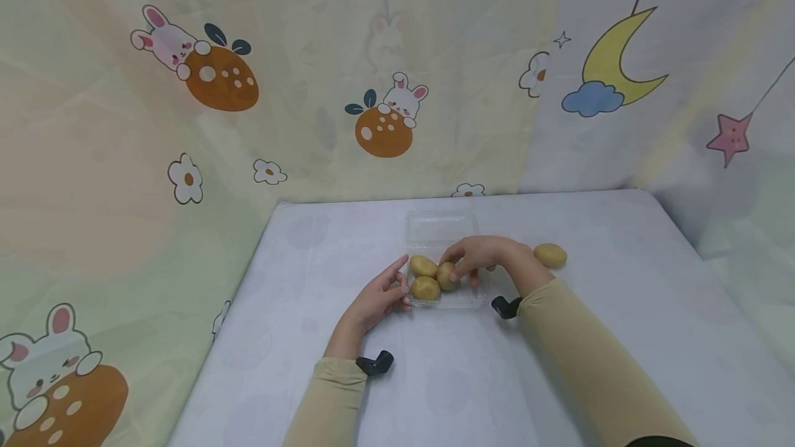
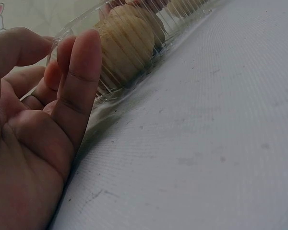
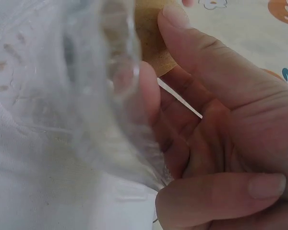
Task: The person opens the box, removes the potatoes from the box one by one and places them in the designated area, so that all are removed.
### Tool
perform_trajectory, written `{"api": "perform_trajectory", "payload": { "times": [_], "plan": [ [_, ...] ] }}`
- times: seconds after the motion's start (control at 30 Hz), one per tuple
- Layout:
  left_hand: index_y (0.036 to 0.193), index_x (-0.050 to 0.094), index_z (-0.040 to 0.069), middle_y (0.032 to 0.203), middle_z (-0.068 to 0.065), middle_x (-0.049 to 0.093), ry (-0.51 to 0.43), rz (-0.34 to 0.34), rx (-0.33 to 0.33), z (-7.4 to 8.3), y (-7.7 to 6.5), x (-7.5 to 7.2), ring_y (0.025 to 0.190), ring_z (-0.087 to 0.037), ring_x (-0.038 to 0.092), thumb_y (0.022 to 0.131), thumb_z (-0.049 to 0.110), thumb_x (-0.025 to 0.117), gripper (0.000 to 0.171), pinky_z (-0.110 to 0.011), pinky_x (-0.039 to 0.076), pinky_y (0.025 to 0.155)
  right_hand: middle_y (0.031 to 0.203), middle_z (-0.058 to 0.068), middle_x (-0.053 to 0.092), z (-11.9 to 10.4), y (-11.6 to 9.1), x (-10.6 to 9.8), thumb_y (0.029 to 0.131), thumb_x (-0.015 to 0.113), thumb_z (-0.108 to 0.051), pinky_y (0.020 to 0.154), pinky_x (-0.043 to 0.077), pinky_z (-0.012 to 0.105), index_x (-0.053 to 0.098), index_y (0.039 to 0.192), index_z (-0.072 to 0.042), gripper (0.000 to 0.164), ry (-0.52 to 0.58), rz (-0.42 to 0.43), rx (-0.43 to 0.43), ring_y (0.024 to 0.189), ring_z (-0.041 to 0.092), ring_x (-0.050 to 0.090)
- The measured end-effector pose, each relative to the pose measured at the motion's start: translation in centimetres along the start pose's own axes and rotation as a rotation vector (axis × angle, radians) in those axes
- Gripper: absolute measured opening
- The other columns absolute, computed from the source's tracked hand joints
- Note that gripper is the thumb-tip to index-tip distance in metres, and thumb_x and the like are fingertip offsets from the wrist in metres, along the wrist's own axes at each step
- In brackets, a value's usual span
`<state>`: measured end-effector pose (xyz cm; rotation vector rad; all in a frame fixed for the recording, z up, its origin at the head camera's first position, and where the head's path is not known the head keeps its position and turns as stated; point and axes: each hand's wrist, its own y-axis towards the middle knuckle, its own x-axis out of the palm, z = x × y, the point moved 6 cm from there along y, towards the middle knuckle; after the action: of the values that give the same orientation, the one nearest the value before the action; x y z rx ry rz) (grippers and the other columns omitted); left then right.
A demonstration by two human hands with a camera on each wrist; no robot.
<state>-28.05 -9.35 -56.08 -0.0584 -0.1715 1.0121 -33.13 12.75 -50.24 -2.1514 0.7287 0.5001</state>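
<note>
A clear plastic clamshell box [image 1: 456,301] stands on the table with its lid [image 1: 441,228] folded back. Two yellow potatoes [image 1: 424,266] lie along its left side. My left hand [image 1: 379,301] holds the box's left edge; up close, its thumb and fingers [image 2: 81,72] meet the ribbed wall [image 2: 117,52]. Over the box, my right hand [image 1: 481,254] pinches a third potato [image 1: 446,276] beside the other two. The right wrist view shows the thumb on that potato [image 3: 153,40], while the blurred box wall [image 3: 101,96] hides part of the fingers.
Another potato [image 1: 550,255] lies on the white-covered table [image 1: 447,378], right of the box and next to my right forearm. A printed cloth backdrop [image 1: 298,88] rises behind the table and along both sides. A black wrist camera [image 1: 376,363] sits on the left sleeve.
</note>
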Motion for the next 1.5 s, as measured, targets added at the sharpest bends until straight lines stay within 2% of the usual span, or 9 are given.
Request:
{"api": "perform_trajectory", "payload": {
  "times": [0.1, 0.33, 0.43, 0.67, 0.9, 1.03, 1.17, 1.3, 1.5],
  "plan": [
    [0.155, 0.029, 0.033, 0.104, 0.0, 0.046, 0.005, 0.005, -0.002, 0.0, 0.0, 0.0, 0.079, -0.012, 0.06, 0.098, 0.007, 0.056, 0.069, -0.032, 0.061, 0.078, 0.093, 0.003, 0.072, 0.0, 0.0, 0.0, 0.086, 0.074, -0.037, 0.044, 0.023, 0.025, 0.064, 0.12, -0.04, 0.036, -0.003, 0.001, 0.0, 0.067, 0.021, 0.069],
    [0.155, 0.03, 0.033, 0.104, -0.001, 0.045, 0.013, 0.009, 0.0, 0.0, 0.0, 0.0, 0.08, -0.013, 0.059, 0.098, 0.007, 0.056, 0.068, -0.034, 0.06, 0.079, 0.114, -0.004, 0.066, 0.0, -0.1, -0.1, 0.085, 0.076, -0.038, 0.043, 0.027, 0.024, 0.064, 0.122, -0.039, 0.039, 0.003, 0.018, 0.006, 0.067, 0.019, 0.069],
    [0.154, 0.03, 0.033, 0.104, -0.001, 0.045, 0.011, 0.011, -0.005, 0.0, 0.1, 0.0, 0.08, -0.013, 0.059, 0.098, 0.007, 0.056, 0.068, -0.034, 0.06, 0.079, 0.116, -0.003, 0.067, 0.1, -0.2, -0.1, 0.085, 0.076, -0.037, 0.043, 0.027, 0.024, 0.064, 0.123, -0.039, 0.04, 0.025, 0.023, -0.001, 0.067, 0.02, 0.069],
    [0.155, 0.03, 0.033, 0.103, -0.001, 0.045, 0.011, 0.015, -0.002, 0.2, 0.1, 0.0, 0.08, -0.013, 0.059, 0.097, 0.006, 0.056, 0.069, -0.033, 0.06, 0.078, 0.105, -0.003, 0.072, 0.1, -0.6, -0.3, 0.085, 0.076, -0.037, 0.041, 0.028, 0.024, 0.063, 0.124, -0.039, 0.041, 0.072, 0.026, -0.013, 0.07, 0.022, 0.07],
    [0.155, 0.029, 0.031, 0.102, -0.001, 0.044, 0.003, 0.012, 0.008, 0.2, 0.1, 0.1, 0.079, -0.013, 0.059, 0.097, 0.002, 0.053, 0.069, -0.032, 0.06, 0.077, 0.113, -0.003, 0.067, 0.2, -0.6, -0.1, 0.087, 0.075, -0.034, 0.041, 0.03, 0.023, 0.06, 0.123, -0.038, 0.039, 0.078, 0.022, -0.039, 0.071, 0.022, 0.07],
    [0.156, 0.029, 0.031, 0.103, -0.001, 0.044, 0.002, 0.01, 0.004, 0.1, 0.0, 0.1, 0.079, -0.013, 0.059, 0.098, 0.004, 0.055, 0.069, -0.031, 0.06, 0.078, 0.116, -0.002, 0.066, 0.3, -0.8, -0.1, 0.087, 0.074, -0.033, 0.041, 0.03, 0.023, 0.059, 0.124, -0.039, 0.04, 0.093, 0.031, -0.061, 0.073, 0.028, 0.071],
    [0.157, 0.027, 0.03, 0.103, 0.0, 0.044, 0.005, 0.006, 0.006, 0.1, 0.0, 0.1, 0.08, -0.012, 0.059, 0.098, 0.005, 0.055, 0.07, -0.031, 0.06, 0.078, 0.123, 0.0, 0.063, 0.7, -1.2, -0.4, 0.085, 0.076, -0.034, 0.042, 0.033, 0.023, 0.06, 0.124, -0.04, 0.043, 0.128, 0.078, -0.092, 0.072, 0.031, 0.069],
    [0.156, 0.027, 0.03, 0.103, 0.0, 0.044, 0.007, 0.001, 0.011, 0.1, 0.0, 0.1, 0.08, -0.013, 0.059, 0.098, 0.004, 0.054, 0.069, -0.032, 0.06, 0.078, 0.13, 0.003, 0.059, 1.3, -1.6, -0.8, 0.084, 0.078, -0.036, 0.048, 0.041, 0.026, 0.06, 0.126, -0.041, 0.046, 0.147, 0.136, -0.13, 0.062, 0.027, 0.062],
    [0.157, 0.027, 0.029, 0.103, -0.001, 0.045, 0.003, -0.001, 0.006, 0.0, 0.1, 0.0, 0.08, -0.012, 0.059, 0.097, 0.005, 0.055, 0.07, -0.032, 0.06, 0.078, 0.133, 0.009, 0.06, 1.7, -2.5, -1.3, 0.081, 0.08, -0.039, 0.061, 0.053, 0.035, 0.06, 0.131, -0.035, 0.054, 0.145, 0.217, -0.198, 0.077, 0.028, 0.061]
  ]
}}
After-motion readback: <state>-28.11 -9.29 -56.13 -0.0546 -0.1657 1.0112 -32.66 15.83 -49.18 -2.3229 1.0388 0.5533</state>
